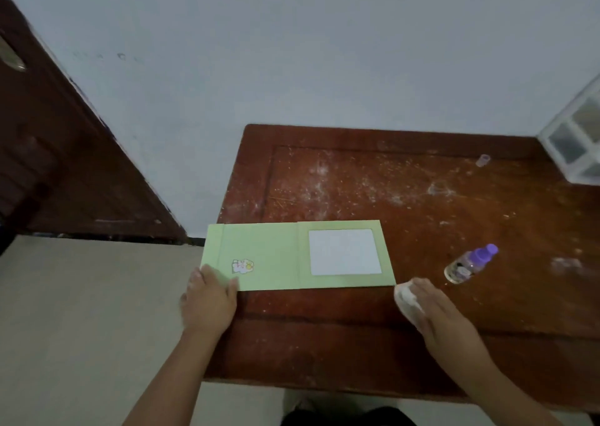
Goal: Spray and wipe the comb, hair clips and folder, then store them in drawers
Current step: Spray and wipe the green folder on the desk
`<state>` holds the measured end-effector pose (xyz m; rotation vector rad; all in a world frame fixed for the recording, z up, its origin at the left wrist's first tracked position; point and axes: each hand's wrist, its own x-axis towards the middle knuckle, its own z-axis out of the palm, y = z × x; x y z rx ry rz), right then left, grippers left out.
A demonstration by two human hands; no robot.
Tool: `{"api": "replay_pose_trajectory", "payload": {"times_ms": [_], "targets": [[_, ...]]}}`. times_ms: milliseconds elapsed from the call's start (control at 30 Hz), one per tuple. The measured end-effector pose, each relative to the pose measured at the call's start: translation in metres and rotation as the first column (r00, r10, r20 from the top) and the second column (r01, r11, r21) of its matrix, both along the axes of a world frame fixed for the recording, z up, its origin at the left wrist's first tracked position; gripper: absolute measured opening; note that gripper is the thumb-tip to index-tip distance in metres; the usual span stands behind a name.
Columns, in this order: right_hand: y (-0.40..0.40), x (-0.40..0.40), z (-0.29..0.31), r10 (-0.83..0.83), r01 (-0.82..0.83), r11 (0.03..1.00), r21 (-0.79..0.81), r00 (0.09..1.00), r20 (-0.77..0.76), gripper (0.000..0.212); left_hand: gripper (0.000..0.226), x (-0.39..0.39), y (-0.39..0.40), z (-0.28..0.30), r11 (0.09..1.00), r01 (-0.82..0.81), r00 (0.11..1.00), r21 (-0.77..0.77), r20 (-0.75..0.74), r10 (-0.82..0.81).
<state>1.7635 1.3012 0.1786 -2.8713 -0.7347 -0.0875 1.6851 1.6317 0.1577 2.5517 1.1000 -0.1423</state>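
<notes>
The left hand grips the near left corner of a green folder overhanging the wooden table. The right hand holds a white tissue near a purple-capped spray bottle.

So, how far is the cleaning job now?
Done, it seems: no comb or clips are in view, so I cannot tell. In hand: the left hand holds the folder on the table; the right hand holds a tissue beside it. The bottle lies uncapped. Left: storing the folder in the drawers.
</notes>
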Motion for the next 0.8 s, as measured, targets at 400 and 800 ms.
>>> {"api": "replay_pose_trajectory", "payload": {"times_ms": [400,800], "targets": [[0.052,0.029,-0.005,-0.194,0.191,0.981,-0.04,0.976,-0.099,0.043,0.035,0.003,0.009,-0.001,0.988,-0.111,0.954,-0.105,0.269,0.136],[0.058,0.048,-0.006,-0.185,0.33,0.901,0.283,0.881,-0.436,0.04,0.052,0.036,-0.08,0.094,0.778,0.544,0.621,-0.316,0.774,-0.12]]}}
